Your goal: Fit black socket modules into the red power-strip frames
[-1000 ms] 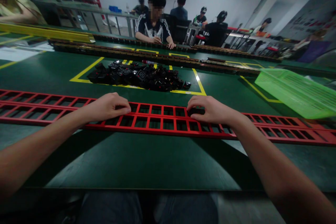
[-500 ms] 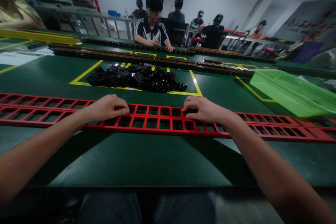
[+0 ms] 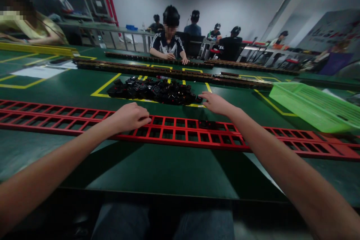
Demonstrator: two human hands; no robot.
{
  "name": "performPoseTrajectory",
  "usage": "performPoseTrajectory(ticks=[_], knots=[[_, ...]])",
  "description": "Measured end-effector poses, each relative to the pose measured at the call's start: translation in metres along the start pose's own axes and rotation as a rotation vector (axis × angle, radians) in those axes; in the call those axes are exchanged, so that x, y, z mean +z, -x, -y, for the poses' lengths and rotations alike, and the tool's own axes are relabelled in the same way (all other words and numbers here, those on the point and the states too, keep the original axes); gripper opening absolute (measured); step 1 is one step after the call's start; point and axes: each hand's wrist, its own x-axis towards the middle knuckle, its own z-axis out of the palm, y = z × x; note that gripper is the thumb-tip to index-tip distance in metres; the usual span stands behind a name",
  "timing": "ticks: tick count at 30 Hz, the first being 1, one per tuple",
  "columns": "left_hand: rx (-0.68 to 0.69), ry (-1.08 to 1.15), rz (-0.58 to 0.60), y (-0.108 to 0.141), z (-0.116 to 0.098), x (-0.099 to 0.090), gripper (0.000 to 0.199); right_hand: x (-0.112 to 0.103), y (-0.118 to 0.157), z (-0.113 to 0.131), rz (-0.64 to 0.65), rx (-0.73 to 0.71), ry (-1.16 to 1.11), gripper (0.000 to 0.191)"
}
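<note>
A long red slotted rack (image 3: 176,134), ladder-like with two rows of openings, lies across the table in front of me. My left hand (image 3: 132,117) rests over it left of the middle, fingers curled together; whatever may be between the fingertips is hidden. Small black parts (image 3: 207,124) sit in the far row of slots, below my right hand (image 3: 216,103). That hand is stretched out past the rack, its fingers apart, at the right end of a heap of glossy black plastic parts (image 3: 154,90). No part shows clearly in its fingers.
A green plastic basket (image 3: 312,105) stands at the right. Behind the heap, long dark strips (image 3: 157,69) run across the green table (image 3: 168,172), which has yellow tape lines. A yellow rail (image 3: 36,49) lies far left. One person (image 3: 168,41) sits opposite; others sit farther off.
My right hand has left the rack and moved forward to the heap, its fingers opening out. Black parts now show in the rack where it was. My left hand stays on the rack.
</note>
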Motion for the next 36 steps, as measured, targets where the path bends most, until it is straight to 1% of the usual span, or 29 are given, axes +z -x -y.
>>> performPoseTrajectory(ticks=[3, 5, 8, 11, 14, 18, 21, 24, 25, 26, 28, 30, 31, 33, 34, 36], knots=[[0.024, -0.032, 0.0, -0.016, -0.031, -0.012, 0.033, 0.002, -0.019, -0.003, 0.048, 0.003, 0.03, 0.043], [0.08, 0.033, 0.017, -0.027, -0.056, -0.014, 0.034, 0.002, -0.021, -0.004, 0.053, 0.026, 0.054, 0.036], [0.228, 0.134, 0.033, -0.038, -0.089, -0.004, 0.046, 0.002, -0.011, -0.007, 0.035, 0.076, 0.08, 0.025], [0.36, 0.186, 0.054, -0.041, -0.105, 0.013, 0.061, 0.003, 0.008, -0.011, -0.002, 0.119, 0.079, 0.019], [0.398, 0.168, 0.104, -0.04, -0.109, 0.023, 0.07, 0.008, 0.027, -0.015, -0.068, 0.176, 0.051, 0.015], [0.306, 0.151, 0.144, -0.046, -0.115, 0.023, 0.079, 0.015, 0.045, -0.019, -0.134, 0.268, -0.02, 0.014], [0.26, 0.143, 0.147, -0.055, -0.122, 0.023, 0.083, 0.017, 0.053, -0.021, -0.139, 0.284, -0.085, 0.018], [0.241, 0.147, 0.153, -0.06, -0.126, 0.026, 0.081, 0.016, 0.058, -0.021, -0.135, 0.24, -0.147, 0.038], [0.235, 0.15, 0.154, -0.06, -0.126, 0.027, 0.08, 0.016, 0.059, -0.02, -0.139, 0.206, -0.161, 0.043], [0.228, 0.154, 0.153, -0.06, -0.126, 0.028, 0.079, 0.014, 0.06, -0.018, -0.152, 0.168, -0.169, 0.045], [0.222, 0.166, 0.152, -0.06, -0.125, 0.028, 0.078, 0.01, 0.061, -0.015, -0.21, 0.106, -0.168, 0.037], [0.224, 0.181, 0.157, -0.059, -0.123, 0.028, 0.077, 0.004, 0.063, -0.008, -0.273, 0.083, -0.187, 0.03], [0.226, 0.187, 0.16, -0.059, -0.123, 0.028, 0.077, 0.001, 0.065, -0.004, -0.292, 0.08, -0.215, 0.029], [0.227, 0.19, 0.16, -0.059, -0.122, 0.028, 0.077, -0.008, 0.069, 0.007, -0.269, 0.068, -0.29, 0.034], [0.225, 0.187, 0.157, -0.06, -0.122, 0.028, 0.078, -0.013, 0.071, 0.013, -0.229, 0.053, -0.322, 0.037], [0.224, 0.178, 0.149, -0.06, -0.122, 0.03, 0.079, -0.021, 0.076, 0.028, -0.104, 0.005, -0.359, 0.042]])
